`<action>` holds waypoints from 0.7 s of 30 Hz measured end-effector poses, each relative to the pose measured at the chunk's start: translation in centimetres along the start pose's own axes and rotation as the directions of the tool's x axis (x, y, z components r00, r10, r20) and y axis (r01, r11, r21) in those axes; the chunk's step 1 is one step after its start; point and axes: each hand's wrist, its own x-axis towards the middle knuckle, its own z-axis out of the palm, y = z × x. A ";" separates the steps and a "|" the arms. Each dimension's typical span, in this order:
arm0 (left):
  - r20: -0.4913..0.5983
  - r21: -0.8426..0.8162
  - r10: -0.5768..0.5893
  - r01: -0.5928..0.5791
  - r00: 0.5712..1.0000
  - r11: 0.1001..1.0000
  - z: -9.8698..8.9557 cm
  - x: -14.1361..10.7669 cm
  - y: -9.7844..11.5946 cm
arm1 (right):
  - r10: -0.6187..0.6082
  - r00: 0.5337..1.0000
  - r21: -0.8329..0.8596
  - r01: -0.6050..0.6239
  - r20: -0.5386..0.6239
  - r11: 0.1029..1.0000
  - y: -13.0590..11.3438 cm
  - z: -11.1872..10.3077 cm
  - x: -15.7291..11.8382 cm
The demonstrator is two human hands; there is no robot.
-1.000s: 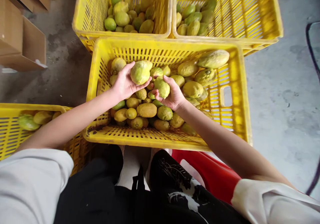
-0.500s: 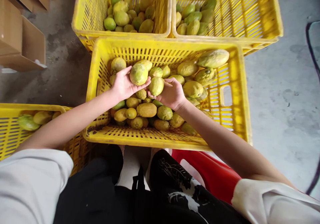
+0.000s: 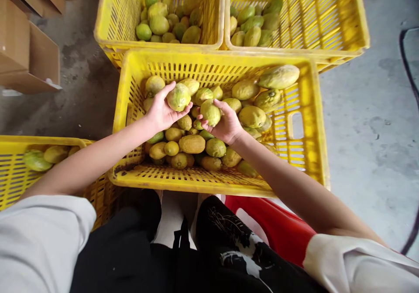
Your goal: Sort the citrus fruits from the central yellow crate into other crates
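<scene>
The person's left hand [image 3: 163,109] grips a mottled fruit [image 3: 178,97], the right hand [image 3: 228,123] a second fruit [image 3: 210,112], just apart above the yellow crate [image 3: 196,187]. Both outlines look nearly round, leaving their long axes unclear; an oblong fruit [image 3: 192,144] below lies left to right.

The slotted yellow crate [image 3: 196,187] carries yellow and green fruits [image 3: 192,144] piled against one another.

Grey stained floor [image 3: 369,144], brighter at right, shadowed at left, boxes [image 3: 15,35] at upper left, dark cable [image 3: 406,71] near right edge
</scene>
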 end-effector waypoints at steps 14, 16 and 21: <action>0.068 -0.046 -0.010 0.013 0.998 0.999 -0.8 0.4 -0.4 | 0.000 0.999 -0.119 0.006 0.048 0.993 0.2 0.0 -0.1; 0.064 -0.024 -0.015 0.017 0.998 1.000 -0.7 0.3 -0.4 | 0.043 0.998 -0.102 -0.038 0.040 0.994 0.0 0.3 -0.2; 0.057 0.035 -0.032 0.031 0.998 0.999 -0.3 -0.1 -0.3 | 0.062 0.995 -0.120 -0.051 0.084 0.991 -0.1 0.6 -0.5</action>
